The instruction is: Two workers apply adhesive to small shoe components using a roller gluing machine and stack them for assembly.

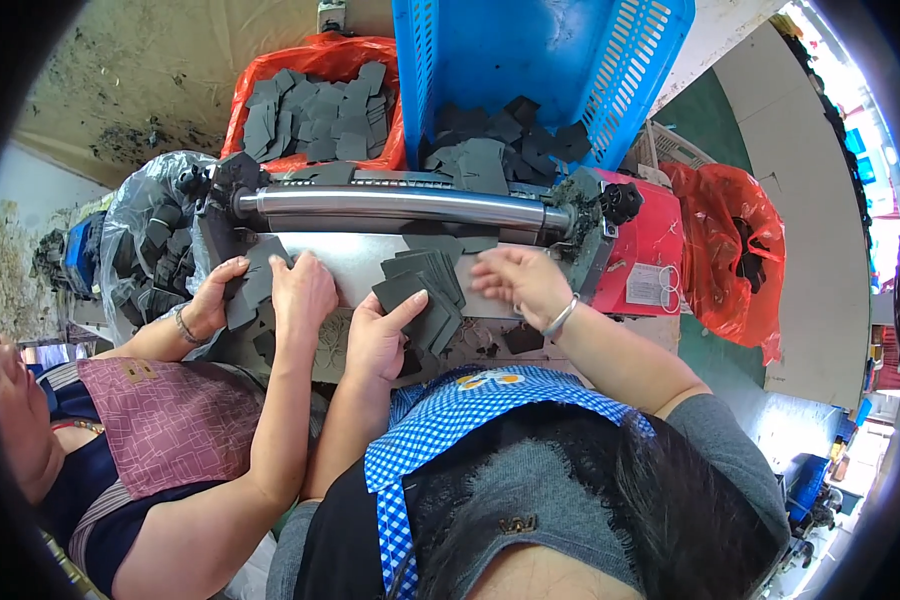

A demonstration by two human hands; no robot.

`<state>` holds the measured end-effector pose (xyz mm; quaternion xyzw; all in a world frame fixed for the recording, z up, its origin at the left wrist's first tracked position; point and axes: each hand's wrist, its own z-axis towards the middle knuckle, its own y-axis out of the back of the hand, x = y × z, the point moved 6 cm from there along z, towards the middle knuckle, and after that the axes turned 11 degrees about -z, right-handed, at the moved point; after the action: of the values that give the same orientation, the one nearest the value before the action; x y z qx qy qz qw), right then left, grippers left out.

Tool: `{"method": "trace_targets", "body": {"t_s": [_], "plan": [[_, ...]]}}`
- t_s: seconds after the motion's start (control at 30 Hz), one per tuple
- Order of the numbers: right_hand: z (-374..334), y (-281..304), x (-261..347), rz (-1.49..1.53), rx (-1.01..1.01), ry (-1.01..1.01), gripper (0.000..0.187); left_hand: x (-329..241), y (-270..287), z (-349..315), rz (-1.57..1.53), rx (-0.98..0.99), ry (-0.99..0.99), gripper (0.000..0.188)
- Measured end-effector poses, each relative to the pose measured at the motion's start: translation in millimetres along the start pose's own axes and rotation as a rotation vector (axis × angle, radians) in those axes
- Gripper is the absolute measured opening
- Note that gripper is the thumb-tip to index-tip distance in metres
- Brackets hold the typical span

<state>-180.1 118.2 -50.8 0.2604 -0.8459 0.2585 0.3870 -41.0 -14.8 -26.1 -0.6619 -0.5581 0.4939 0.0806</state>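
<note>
My left hand (375, 338) is closed on a fanned stack of thin dark grey sheet pieces (425, 290), its thumb on top. The stack is over the front of a metal plate (360, 262) on a roller machine. To the right of the stack, my right hand (525, 285) has its fingers loosely apart, slightly blurred, with nothing visible in them. It is over the plate's right end, a bracelet on its wrist. Loose grey pieces (478, 243) lie on the plate just under the steel roller (400, 208).
At my left a co-worker's two hands hold grey pieces (257, 285) at the plate's left end. Behind the roller are a red-lined bin (240, 110) and a blue crate (530, 60), both with grey pieces. A clear bag (125, 240) stands left, a red bag (760, 240) right.
</note>
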Motion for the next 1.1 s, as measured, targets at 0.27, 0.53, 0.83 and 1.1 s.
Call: {"method": "trace_targets", "body": {"t_s": [0.27,0.53,0.83,1.1], "plan": [[-38.5,-31.8,47.3,-1.004,-0.138,0.72,0.014,-12.9,1.1,-7.1,0.274,0.024,-0.119,0.027],[-16.2,-40.1,14.3,-0.349,0.318,-0.06,0.016,-5.6,-1.2,-5.9,0.007,0.117,-0.058,0.027],[-12.7,-19.3,-18.0,-0.009,0.222,-0.315,0.018,-1.1,5.8,-2.7,-0.044,0.051,0.048,0.029],[-15.8,-24.1,7.1,-0.094,0.09,-0.101,0.018,-4.6,4.8,-1.1,-0.011,0.068,-0.02,0.029]]}}
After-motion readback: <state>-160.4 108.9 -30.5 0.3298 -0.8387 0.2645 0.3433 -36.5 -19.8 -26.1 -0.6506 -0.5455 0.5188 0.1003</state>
